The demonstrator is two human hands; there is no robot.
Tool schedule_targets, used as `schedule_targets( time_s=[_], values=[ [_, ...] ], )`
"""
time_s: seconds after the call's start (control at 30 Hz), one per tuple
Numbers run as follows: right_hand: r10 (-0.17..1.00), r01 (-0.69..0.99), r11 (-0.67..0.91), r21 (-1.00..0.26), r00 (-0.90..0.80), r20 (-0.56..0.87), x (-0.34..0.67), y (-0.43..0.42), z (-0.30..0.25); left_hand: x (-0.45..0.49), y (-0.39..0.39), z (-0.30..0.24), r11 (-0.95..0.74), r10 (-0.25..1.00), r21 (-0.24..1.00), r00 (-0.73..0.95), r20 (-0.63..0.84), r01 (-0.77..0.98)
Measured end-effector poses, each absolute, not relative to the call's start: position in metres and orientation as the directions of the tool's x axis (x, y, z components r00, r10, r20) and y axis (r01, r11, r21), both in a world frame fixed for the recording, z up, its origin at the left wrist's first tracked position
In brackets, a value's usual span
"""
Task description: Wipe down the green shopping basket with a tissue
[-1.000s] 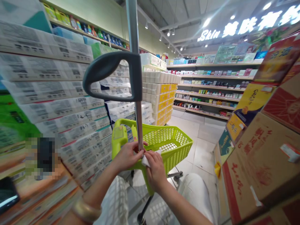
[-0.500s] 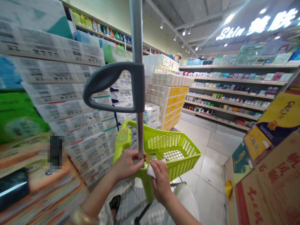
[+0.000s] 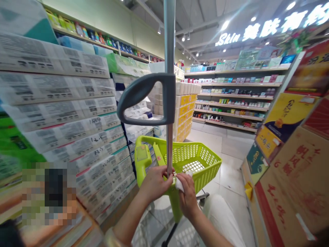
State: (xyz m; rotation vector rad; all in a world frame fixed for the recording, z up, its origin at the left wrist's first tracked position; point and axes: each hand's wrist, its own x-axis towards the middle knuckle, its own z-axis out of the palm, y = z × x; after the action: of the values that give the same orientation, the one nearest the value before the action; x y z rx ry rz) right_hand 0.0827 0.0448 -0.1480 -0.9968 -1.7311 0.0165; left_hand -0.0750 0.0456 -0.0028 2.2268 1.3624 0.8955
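Note:
A lime-green shopping basket cart (image 3: 203, 159) stands in front of me, with a steel pole (image 3: 169, 140) rising from its near rim to a grey loop handle (image 3: 144, 99). My left hand (image 3: 155, 183) is closed around the foot of the pole at the rim. Right beside it, my right hand (image 3: 187, 195) pinches a white cloth or tissue (image 3: 179, 185) against the rim by the pole. A gold bangle sits on my left wrist at the bottom edge.
Stacked packs of paper tissue (image 3: 66, 113) fill the left side, close to the cart. Cardboard cartons (image 3: 290, 178) line the right. A tiled aisle (image 3: 226, 147) runs ahead to long product shelves (image 3: 231, 103). More paper rolls (image 3: 185, 106) are piled mid-aisle.
The view swung, so cart and pole now sit further right in frame. Both hands stay at the foot of the pole, the right still on the white cloth.

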Motion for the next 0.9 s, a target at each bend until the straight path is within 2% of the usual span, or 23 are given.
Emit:
schedule_targets(
  time_s=[0.33,0.73,0.9],
  values=[
    [0.630,0.651,0.599,-0.466,-0.024,0.777,0.076,0.045,-0.146,-0.079,0.048,-0.002,-0.494,0.870,0.570,0.370,0.327,0.657],
    [0.684,0.660,0.582,-0.475,-0.081,0.725,0.080,0.047,-0.136,-0.077,0.056,0.001,-0.422,0.905,0.541,0.306,0.295,0.728],
    [0.700,0.666,0.573,-0.477,-0.096,0.707,0.082,0.047,-0.132,-0.071,0.053,0.005,-0.379,0.917,0.406,0.280,0.282,0.832]
  ],
)
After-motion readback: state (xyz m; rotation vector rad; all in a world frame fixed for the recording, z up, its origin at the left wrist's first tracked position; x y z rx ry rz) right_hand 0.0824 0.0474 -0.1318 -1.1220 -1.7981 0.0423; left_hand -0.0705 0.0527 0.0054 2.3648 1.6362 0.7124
